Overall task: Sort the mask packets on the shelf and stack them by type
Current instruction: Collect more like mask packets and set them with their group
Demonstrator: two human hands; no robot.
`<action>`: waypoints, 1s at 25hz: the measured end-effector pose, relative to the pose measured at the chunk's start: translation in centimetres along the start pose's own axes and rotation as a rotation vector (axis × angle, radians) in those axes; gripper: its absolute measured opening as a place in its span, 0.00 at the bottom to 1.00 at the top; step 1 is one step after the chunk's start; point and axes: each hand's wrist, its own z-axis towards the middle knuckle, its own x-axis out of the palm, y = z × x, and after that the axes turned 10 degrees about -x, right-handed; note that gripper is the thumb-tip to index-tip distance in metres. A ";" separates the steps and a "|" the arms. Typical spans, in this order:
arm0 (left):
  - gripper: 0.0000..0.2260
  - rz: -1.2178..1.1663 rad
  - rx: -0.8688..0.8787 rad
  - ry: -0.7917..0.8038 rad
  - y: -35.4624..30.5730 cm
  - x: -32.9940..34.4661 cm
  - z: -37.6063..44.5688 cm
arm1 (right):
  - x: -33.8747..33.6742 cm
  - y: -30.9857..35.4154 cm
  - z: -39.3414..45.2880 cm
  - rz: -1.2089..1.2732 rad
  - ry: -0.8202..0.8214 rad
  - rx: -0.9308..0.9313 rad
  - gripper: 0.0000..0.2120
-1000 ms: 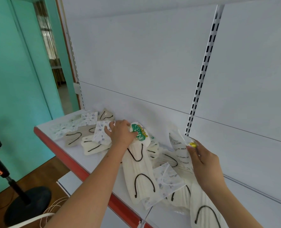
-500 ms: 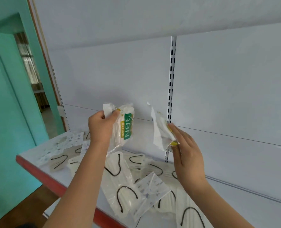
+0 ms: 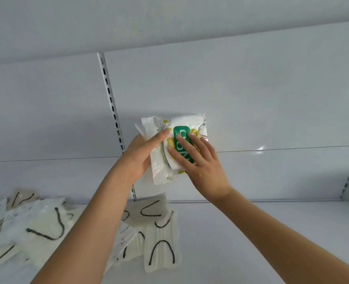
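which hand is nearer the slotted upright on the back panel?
Left. The left hand holds the green-label mask packets right beside the slotted upright, its wrist overlapping it in view. The right hand presses the packets' front, farther right.

We stand at a shop display unit: white metal back panels [image 3: 251,99], a slotted upright [image 3: 112,107] for adjustable brackets, and a shelf [image 3: 261,232] strewn with sealed retail mask packets [image 3: 161,249], another shelf overhead.

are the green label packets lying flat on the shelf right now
No, the green-label packets are held up in the air between the left hand and right hand, above the shelf.
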 end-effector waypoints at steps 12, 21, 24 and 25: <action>0.18 0.144 -0.086 0.527 9.8 26.2 2.2 | -22.5 -12.7 -20.8 1.085 -0.151 1.339 0.43; 0.19 0.201 -0.349 0.795 16.7 40.8 0.9 | -31.5 -16.7 -31.9 1.092 -0.306 1.631 0.22; 0.22 0.236 -0.389 0.798 19.3 44.7 0.1 | -34.6 -19.3 -33.8 0.911 -0.225 1.621 0.22; 0.20 0.216 -0.382 0.775 20.2 45.9 -0.3 | -35.4 -20.4 -34.3 0.841 -0.194 1.604 0.23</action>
